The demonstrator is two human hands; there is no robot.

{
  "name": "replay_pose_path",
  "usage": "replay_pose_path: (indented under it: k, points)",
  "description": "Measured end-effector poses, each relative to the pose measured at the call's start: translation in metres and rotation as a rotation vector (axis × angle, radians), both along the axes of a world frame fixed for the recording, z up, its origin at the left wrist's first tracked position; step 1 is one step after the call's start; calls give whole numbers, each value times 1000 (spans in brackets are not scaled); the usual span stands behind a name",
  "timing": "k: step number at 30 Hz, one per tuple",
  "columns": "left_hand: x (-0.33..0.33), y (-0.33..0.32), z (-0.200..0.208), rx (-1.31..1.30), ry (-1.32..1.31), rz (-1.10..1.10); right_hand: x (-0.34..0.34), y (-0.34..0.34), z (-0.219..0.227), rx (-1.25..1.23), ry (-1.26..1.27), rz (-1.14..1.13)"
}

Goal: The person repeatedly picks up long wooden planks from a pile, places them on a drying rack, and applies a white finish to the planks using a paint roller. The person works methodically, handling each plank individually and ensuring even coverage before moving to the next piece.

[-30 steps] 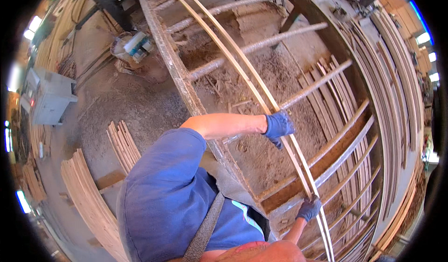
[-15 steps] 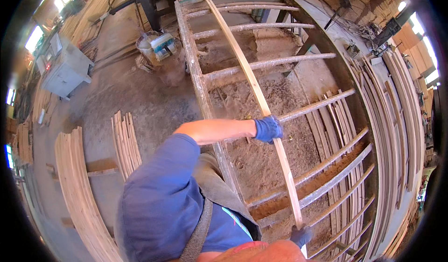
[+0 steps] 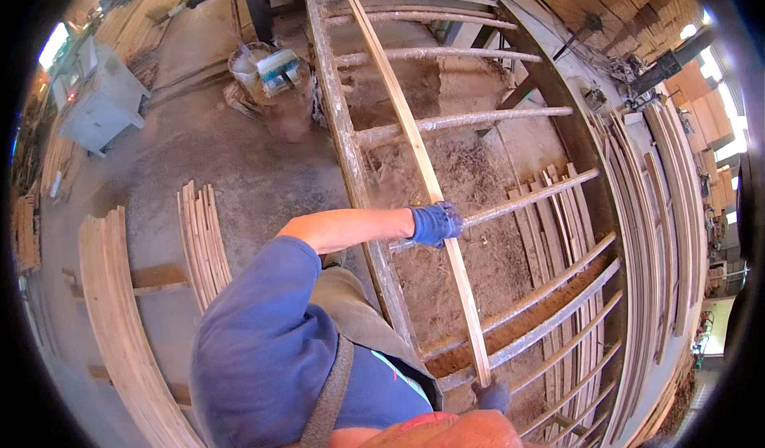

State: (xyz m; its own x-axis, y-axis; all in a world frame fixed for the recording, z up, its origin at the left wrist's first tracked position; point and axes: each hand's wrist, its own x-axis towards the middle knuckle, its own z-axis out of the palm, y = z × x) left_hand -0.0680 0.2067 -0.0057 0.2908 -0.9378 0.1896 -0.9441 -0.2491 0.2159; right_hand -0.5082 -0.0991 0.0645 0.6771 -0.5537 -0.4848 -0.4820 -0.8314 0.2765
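Gripping left hand (image 3: 436, 224): wrapped round the long pale timber (image 3: 415, 141), mid-frame.
Right hand (image 3: 492, 397): at its lower end; blurred, cannot tell closure.
Timber: slanting over the barred rack (image 3: 510, 117), upper centre to lower centre; spaced hands likely steady its length.

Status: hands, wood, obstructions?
Left hand grips narrow lumber; right hand at its near end. Lumber extends over metal frame. No obstruction seen along lumber.

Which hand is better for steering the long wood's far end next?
Probably the left hand: it grips the pale timber partway along, closer to the far end. The right hand sits much farther from that end.
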Motion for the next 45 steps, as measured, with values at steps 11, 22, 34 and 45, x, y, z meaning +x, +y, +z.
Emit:
replay_pose_path:
  k: [11,22,34,45]
  points:
    - [6,113,56,-295,192,220,353,176,33,701,-811,171]
    - [-33,330,64,-322,214,776,463,183,-91,877,-686,239]
    - [-170,550,-180,-111,996,1488,470,182,-40,748,-498,216]
    - [-47,680,-177,-734,1394,1662,648,601,54,1254,-448,138]
